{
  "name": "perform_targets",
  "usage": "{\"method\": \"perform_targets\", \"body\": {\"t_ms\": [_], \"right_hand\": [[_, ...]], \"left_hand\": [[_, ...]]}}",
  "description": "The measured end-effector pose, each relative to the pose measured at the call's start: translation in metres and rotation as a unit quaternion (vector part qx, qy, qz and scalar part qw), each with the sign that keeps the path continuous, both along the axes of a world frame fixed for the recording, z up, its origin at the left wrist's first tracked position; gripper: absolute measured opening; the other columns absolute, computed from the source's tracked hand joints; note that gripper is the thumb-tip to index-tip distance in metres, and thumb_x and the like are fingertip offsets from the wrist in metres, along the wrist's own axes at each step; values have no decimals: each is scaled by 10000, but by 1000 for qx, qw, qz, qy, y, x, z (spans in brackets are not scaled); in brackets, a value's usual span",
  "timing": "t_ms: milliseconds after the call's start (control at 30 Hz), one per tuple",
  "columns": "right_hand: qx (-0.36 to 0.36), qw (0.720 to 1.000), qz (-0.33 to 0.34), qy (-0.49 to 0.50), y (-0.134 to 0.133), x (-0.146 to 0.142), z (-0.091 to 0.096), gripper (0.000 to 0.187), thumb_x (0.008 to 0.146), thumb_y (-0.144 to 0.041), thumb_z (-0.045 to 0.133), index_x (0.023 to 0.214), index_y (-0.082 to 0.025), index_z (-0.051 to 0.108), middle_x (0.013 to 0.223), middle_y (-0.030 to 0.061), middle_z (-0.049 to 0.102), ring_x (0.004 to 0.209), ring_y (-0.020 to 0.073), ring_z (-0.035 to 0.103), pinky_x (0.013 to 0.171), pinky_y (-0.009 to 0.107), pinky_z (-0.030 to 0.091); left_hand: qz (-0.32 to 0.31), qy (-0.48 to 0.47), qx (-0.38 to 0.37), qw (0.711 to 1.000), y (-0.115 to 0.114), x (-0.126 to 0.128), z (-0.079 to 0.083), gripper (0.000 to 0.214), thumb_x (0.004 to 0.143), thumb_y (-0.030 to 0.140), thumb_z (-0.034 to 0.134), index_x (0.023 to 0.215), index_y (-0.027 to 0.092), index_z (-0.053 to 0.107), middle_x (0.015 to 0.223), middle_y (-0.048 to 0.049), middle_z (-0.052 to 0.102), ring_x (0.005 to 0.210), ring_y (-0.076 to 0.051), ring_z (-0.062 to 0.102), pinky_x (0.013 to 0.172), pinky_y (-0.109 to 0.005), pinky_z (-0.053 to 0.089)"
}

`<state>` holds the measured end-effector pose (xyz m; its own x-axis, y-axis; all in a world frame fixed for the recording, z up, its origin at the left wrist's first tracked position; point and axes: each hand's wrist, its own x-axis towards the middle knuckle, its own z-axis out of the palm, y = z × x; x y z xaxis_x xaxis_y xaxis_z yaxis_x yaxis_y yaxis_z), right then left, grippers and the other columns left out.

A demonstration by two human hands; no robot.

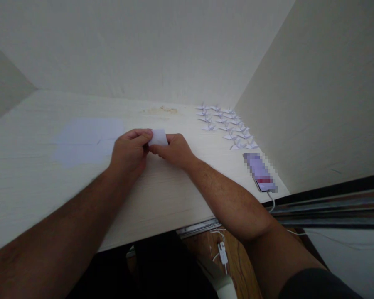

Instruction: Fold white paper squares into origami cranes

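Note:
A small piece of white paper [158, 136] is held up between both hands, over the middle of the white table. My left hand [131, 147] pinches its left edge between thumb and fingers. From the other side my right hand [176, 150] grips it, with the thumb along the lower edge and the fingers partly behind. Whether the paper is folded at the back is hidden by the hands. Several white sheets of paper [87, 139] lie flat on the table to the left of my left hand.
Several folded paper cranes [226, 128] stand in rows at the back right. In front of them lies a phone [259, 171] with a white cable [271, 202]. Walls enclose the table [162, 199] at the back and sides. A white power strip [222, 252] is below, near the floor.

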<state>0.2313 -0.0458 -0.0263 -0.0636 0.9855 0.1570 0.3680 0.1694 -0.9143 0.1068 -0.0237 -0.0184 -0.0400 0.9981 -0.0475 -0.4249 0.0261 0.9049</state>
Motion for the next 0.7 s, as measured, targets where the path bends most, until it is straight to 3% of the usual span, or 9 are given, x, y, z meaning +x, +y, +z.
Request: {"method": "perform_targets", "body": {"t_ms": [167, 300, 500, 700], "right_hand": [[18, 999, 26, 17, 2, -2, -2, 180, 739, -304, 695, 654, -148, 664, 579, -18, 620, 542, 96, 566, 532, 220, 423], [0, 999, 22, 49, 1, -1, -5, 218, 719, -357, 729, 663, -153, 672, 570, -12, 627, 522, 102, 568, 511, 228, 434], [55, 978, -87, 181, 3, 6, -1, 204, 718, -362, 712, 808, -181, 680, 632, -15, 648, 574, 109, 584, 511, 229, 465], [1, 946, 2, 324, 3, 11, 0, 227, 664, -346, 785, 798, -194, 683, 656, -22, 655, 595, 107, 596, 492, 214, 482]], "left_hand": [[6, 19, 3, 1000, -2, 0, 1, 112, 689, 132, 691, 616, 167, 614, 613, -5, 571, 540, -113, 509, 490, -244, 407], [13, 64, 42, 997, 0, -4, -5, 102, 669, 220, 724, 646, 169, 639, 598, 2, 570, 525, -112, 497, 491, -249, 403], [44, 103, 71, 991, 8, -11, -16, 172, 663, 301, 759, 746, 160, 706, 629, 0, 604, 554, -111, 507, 529, -251, 412], [-49, 23, 40, 998, 4, -11, -9, 258, 616, 323, 804, 779, 141, 719, 699, -38, 661, 631, -140, 578, 590, -277, 458]]}}
